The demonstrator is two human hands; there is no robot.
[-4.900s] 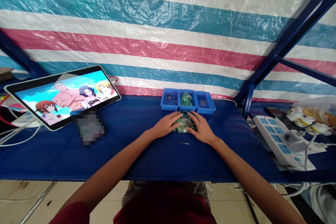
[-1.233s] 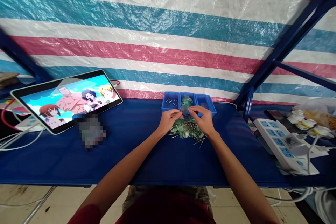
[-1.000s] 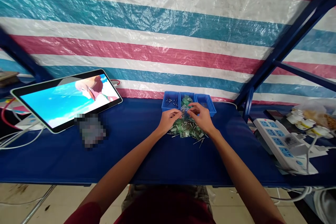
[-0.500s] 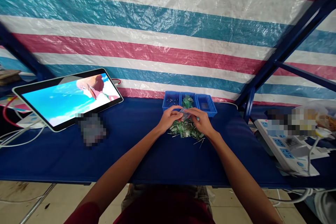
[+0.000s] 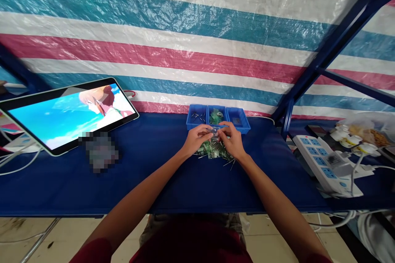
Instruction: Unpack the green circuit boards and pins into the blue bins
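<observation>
Between my hands is a small clear plastic bag, pinched from both sides. My left hand grips its left edge with thumb and fingers. My right hand closes on the other side, the fingertips near those of the left. Just below them on the table lies a pile of small green-and-clear packets and thin metal pins, partly covered by the hands. Behind the hands stand three joined blue bins: the left bin holds dark pins, the middle bin green packets, the right bin a small flat piece.
A tablet-like screen leans at the left of the blue table, with a blurred-out object before it. On the right lie a white power strip, cables and small white-capped bottles. A blue metal frame and striped tarp rise behind.
The view has shifted slightly, so the screen and bins sit further left. My right fingers have bent in closer around the clear bag; both hands stay over the pile.
</observation>
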